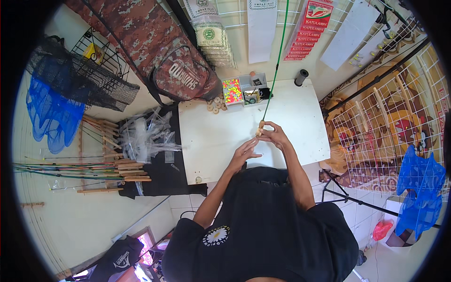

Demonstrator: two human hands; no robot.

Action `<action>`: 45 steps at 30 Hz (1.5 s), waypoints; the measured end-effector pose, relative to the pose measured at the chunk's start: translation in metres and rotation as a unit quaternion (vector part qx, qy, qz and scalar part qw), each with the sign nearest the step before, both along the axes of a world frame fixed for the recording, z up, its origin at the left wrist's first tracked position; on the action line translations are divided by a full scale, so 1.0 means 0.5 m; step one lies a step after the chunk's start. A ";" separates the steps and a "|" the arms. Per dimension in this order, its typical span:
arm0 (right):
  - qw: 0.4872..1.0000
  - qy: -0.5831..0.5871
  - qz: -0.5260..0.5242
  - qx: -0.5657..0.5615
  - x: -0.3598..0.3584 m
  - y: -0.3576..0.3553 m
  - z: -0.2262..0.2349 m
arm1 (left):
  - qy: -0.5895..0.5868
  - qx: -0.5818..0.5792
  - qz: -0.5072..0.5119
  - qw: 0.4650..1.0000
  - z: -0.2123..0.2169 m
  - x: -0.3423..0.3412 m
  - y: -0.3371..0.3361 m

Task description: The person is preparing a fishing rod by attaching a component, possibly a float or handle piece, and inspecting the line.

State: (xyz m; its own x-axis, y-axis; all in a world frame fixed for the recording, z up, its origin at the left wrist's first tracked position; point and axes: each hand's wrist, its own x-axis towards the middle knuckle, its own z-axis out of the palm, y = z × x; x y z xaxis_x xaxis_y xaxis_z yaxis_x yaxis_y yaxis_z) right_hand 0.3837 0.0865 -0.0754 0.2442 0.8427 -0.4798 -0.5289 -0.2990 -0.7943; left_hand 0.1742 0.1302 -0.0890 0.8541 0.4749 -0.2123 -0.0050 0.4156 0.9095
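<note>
My right hand (274,135) is closed around the wooden butt end of a thin green fishing rod (277,61), which rises away toward the far wall. My left hand (243,154) hovers just below and to the left of it, fingers spread and holding nothing. Both hands are above a white table (211,136).
A compartment box (244,89) with bright beads, small wooden rings (215,105) and a black spool (301,77) sit at the table's far edge. Clear plastic bags (145,134) lie on black cloth at left, beside several rods (94,167). Blue nets (51,113) hang left and right.
</note>
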 end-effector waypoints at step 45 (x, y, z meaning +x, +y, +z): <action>0.878 -0.376 -0.090 0.282 0.042 -0.121 0.447 | 0.023 0.340 0.054 0.939 0.284 0.197 -0.099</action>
